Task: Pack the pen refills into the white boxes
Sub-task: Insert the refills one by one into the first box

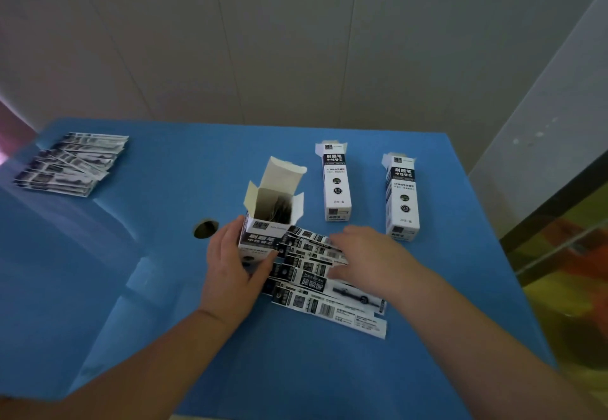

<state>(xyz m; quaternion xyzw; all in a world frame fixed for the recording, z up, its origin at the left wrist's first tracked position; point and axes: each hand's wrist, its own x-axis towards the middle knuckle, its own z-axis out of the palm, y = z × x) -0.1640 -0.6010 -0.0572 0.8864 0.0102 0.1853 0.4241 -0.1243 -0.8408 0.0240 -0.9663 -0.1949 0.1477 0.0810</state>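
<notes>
A: Why is the open box (263,222) held upright?

B: It is gripped by the left hand (230,265), fingers curled round its side and thumb across the printed front, so that the mouth is kept pointing up with its flaps spread. Something dark can be made out inside — probably refills already dropped in, though that cannot be confirmed.

A: And the right hand (365,255)?

B: It is laid flat over the fanned pile of refill packets (316,275) just beside the box, fingers straight and slightly spread. Whether one packet is being pinched underneath cannot be told. The pile is judged to be kept close to the box so that each packet has only a short way to travel.

A: Where else are task items placed?

B: Two more white boxes (337,186) (403,199) are stood upright behind the hands, apart from each other, flaps slightly raised; they are judged filled but not yet closed. A second stack of packets (69,164) is left at the far left corner of the blue table (164,288), well apart from the work.

A: What room is left for moving?

B: Open blue surface is seen in front and to the left. A round hole (205,229) is set just beside the left hand — a loose packet could be lost there. The right edge runs near the right-hand box, so less margin is offered on that side.
</notes>
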